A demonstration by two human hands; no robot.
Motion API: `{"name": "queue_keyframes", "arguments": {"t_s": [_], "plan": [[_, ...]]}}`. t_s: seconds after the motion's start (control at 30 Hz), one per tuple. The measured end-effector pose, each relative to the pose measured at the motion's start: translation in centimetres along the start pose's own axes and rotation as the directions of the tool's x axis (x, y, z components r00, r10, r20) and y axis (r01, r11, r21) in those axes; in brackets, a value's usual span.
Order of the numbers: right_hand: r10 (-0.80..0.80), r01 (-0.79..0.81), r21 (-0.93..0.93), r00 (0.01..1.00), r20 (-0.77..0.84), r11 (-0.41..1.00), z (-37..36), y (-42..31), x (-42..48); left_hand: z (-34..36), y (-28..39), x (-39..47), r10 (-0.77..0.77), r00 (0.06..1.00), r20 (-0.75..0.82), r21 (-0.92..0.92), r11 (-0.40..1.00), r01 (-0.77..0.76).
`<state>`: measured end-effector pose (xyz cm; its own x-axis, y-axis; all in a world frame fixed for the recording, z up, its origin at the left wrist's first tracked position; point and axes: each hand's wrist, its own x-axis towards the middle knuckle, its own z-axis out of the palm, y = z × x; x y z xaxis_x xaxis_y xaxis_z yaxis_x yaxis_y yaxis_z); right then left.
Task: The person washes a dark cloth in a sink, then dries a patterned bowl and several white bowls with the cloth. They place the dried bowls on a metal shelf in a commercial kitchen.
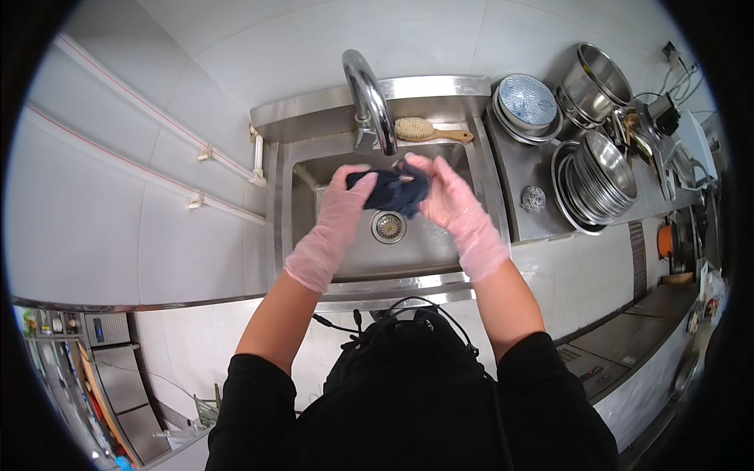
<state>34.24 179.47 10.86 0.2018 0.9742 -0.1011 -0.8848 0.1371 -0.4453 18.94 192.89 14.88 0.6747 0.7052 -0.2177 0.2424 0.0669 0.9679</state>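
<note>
Both of my hands wear thin pink gloves and are over a stainless steel sink (353,259). My left hand (351,191) grips the left end of a dark navy cloth (386,189), its thumb on top. At the cloth's right end is my right hand (439,191), its fingers raised and slightly blurred, touching or holding the fabric; the exact grip is unclear. The cloth is bunched above the basin, just beyond the round drain strainer (389,227). A chrome faucet (368,100) arches down behind the cloth, and no water stream is visible from it.
A wooden-handled brush (433,130) lies on the sink's back ledge. On the right counter stand stacked bowls (527,100), steel pots (595,82), stacked steel basins (595,176) and a steel wool scourer (533,199). White pipes (147,129) run along the left wall.
</note>
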Motion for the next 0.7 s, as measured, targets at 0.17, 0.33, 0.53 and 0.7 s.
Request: {"name": "queue_keyframes", "arguments": {"t_s": [0.17,0.33,0.53,0.7], "plan": [[-0.165,-0.454,-0.773,0.806,-0.568,0.443,-5.1,6.5,-3.6,-5.1,-7.5,-0.2,-0.382,0.917,-0.114,-0.188,0.915,0.357],[0.190,-0.499,-0.431,0.790,-0.583,0.752,-2.2,9.4,-3.7,-5.4,-8.3,-2.9,-0.320,0.931,0.174,-0.337,0.869,0.362],[-0.118,-0.246,-0.618,0.865,-0.487,0.747,2.8,10.0,-2.4,-4.1,-7.1,-4.9,-0.331,0.855,0.399,-0.152,0.896,0.418],[-0.345,0.134,-0.688,0.922,-0.178,0.713,7.1,9.2,-4.3,-4.6,-6.7,-5.9,-0.247,0.788,0.564,-0.310,0.821,0.479]]}}
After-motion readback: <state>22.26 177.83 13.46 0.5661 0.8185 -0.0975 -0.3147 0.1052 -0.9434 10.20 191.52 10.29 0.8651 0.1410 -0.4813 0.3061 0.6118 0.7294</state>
